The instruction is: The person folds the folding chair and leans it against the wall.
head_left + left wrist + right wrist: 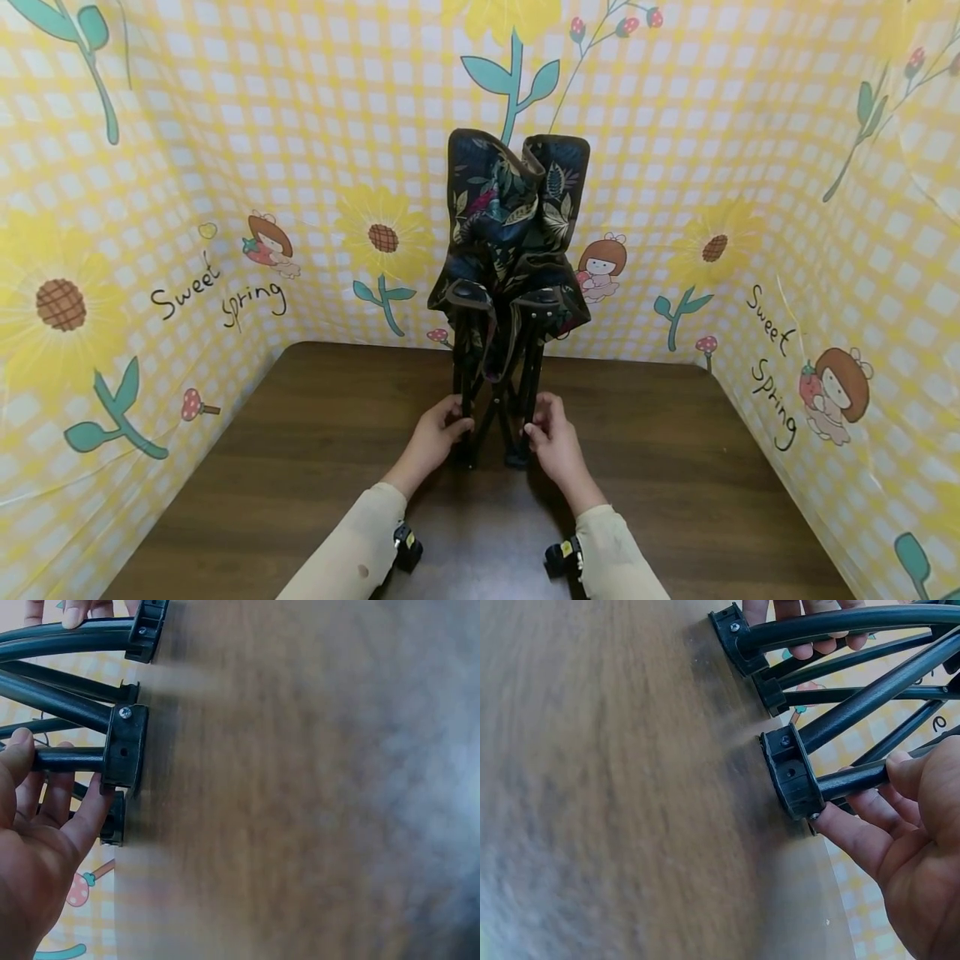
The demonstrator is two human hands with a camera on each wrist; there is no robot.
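A small folding chair (517, 208) with dark floral fabric stands upright on the wooden table, its black tube legs drawn close together. My left hand (438, 429) holds the chair's near left leg low down, thumb on the near side and fingers behind the tube. On the other side my right hand (553, 433) grips the near right leg at about the same height. The left wrist view shows a black plastic foot (125, 750) just beyond my left fingers. In the right wrist view, my right index finger touches another black foot (791, 772) at the tabletop.
The brown wooden table (660, 467) extends on both sides of the chair. Yellow checked cloth (315, 150) with flowers and cartoon figures walls in the back, left and right. A small black camera is strapped at each sleeve cuff.
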